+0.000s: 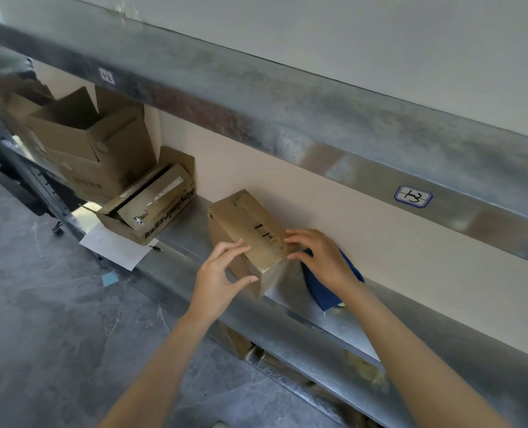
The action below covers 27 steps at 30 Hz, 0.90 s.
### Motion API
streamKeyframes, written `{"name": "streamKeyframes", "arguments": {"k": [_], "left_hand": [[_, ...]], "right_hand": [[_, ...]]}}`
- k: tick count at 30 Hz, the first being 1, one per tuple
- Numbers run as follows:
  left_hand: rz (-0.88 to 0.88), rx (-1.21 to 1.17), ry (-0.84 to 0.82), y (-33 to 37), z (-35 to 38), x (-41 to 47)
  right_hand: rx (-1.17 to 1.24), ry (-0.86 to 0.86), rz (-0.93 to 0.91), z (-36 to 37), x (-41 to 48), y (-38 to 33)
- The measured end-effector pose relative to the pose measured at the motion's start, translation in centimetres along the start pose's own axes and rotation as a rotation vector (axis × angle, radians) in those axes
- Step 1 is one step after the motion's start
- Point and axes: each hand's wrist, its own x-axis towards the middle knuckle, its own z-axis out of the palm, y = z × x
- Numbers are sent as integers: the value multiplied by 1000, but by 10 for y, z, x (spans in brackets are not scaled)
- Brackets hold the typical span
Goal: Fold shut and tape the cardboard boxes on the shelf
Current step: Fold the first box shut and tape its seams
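1. Cardboard box (250,230), flaps closed, sits on the metal shelf (188,233), centre frame.
2. Left hand (219,273) grips its 7 o'clock corner.
3. Right hand (321,257) presses straight fingers on its 4 o'clock end.

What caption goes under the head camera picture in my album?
Left hand grips and right hand presses a closed cardboard box on the metal shelf; open boxes wait nearby.

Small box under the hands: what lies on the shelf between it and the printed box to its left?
Head view: only bare metal shelf between the small box and the printed box; the paper sheet lies nearer the front edge.
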Motion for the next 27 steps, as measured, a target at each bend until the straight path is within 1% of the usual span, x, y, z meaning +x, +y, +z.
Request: {"name": "streamKeyframes", "arguments": {"k": [5,9,11,14,17,21,27], "left_hand": [[20,167,95,10,13,7],[31,218,129,19,25,5],[17,202,141,23,32,0],[-59,142,175,30,41,-3],[-93,153,205,34,45,0],[-86,166,225,35,45,-3],[-64,74,166,27,27,-9]], "right_hand": [[-3,24,-9,-5,-3,14],[49,20,4,-5,-4,22],[100,20,13,-4,-5,23],[191,38,29,-2,-4,22],[252,83,55,1,-2,20],[295,101,91,4,0,16],[334,80,80,6,-5,9]]}}
